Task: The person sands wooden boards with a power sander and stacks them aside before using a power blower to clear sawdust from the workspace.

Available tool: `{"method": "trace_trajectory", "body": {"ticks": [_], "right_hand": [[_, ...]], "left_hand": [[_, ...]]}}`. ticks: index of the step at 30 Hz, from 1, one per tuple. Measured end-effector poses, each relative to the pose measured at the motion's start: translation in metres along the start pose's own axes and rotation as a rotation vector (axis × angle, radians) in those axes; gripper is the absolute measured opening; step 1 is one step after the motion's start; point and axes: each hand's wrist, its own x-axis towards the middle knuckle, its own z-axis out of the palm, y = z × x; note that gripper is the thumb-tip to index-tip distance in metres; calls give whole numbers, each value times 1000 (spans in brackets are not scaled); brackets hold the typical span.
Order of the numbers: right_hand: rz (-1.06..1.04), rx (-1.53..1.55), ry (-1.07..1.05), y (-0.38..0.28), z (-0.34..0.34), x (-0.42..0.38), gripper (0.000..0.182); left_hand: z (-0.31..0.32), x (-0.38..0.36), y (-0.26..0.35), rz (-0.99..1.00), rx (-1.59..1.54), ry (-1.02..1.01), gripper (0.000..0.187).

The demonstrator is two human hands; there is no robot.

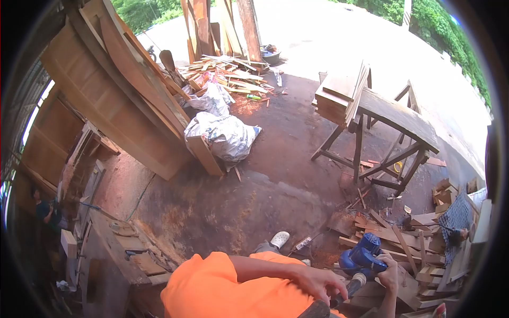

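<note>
A blue handheld power tool [362, 256], which looks like a blower, is at the lower right with its dark nozzle [354, 286] aimed down and left. My right hand [388, 269] is closed around the tool's handle. From the left, my left hand [319, 284] reaches across my orange shirt [228, 289], its fingers bent over the lower end of the nozzle. That end is partly hidden by the fingers. A white clog [280, 239] shows on one foot, beside a power strip [303, 243] on the floor.
Scrap boards [403, 241] are heaped at the right. A wooden trestle bench [395, 116] carries stacked planks. White sacks [225, 135] stand by leaning panels [114, 100], with offcuts [228, 74] piled behind. A wooden cabinet [106, 259] is at left; another person [46, 212] is beyond.
</note>
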Motion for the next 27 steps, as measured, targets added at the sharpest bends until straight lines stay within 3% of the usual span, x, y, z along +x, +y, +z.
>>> {"method": "trace_trajectory", "body": {"ticks": [3, 5, 8, 12, 14, 20, 21, 24, 25, 27], "right_hand": [[-68, 139, 19, -13, 31, 7, 40], [48, 262, 55, -18, 54, 9, 40], [3, 443, 51, -13, 83, 10, 45], [181, 711, 72, -34, 108, 3, 49], [311, 939, 62, -44, 109, 6, 50], [163, 648, 112, -49, 94, 0, 45], [59, 562, 122, -43, 91, 1, 44], [20, 431, 150, -32, 74, -10, 45], [64, 342, 136, -34, 63, -16, 45], [139, 139, 93, -31, 41, -24, 43]], "left_hand": [[-6, 5, 36, -18, 10, -95, 49], [-19, 7, 53, -7, 79, -160, 46], [-29, -4, 71, 170, 216, -16, 46], [-14, 4, 88, 291, 425, 327, 48], [-10, 4, 91, 288, 440, 379, 49], [-26, 2, 76, 410, 153, 283, 52], [-37, -3, 80, 351, 139, 92, 49], [-36, -9, 62, 237, -28, -100, 49], [-39, -9, 56, 144, -26, -127, 53], [-44, -13, 10, -6, -326, -17, 45]]}}
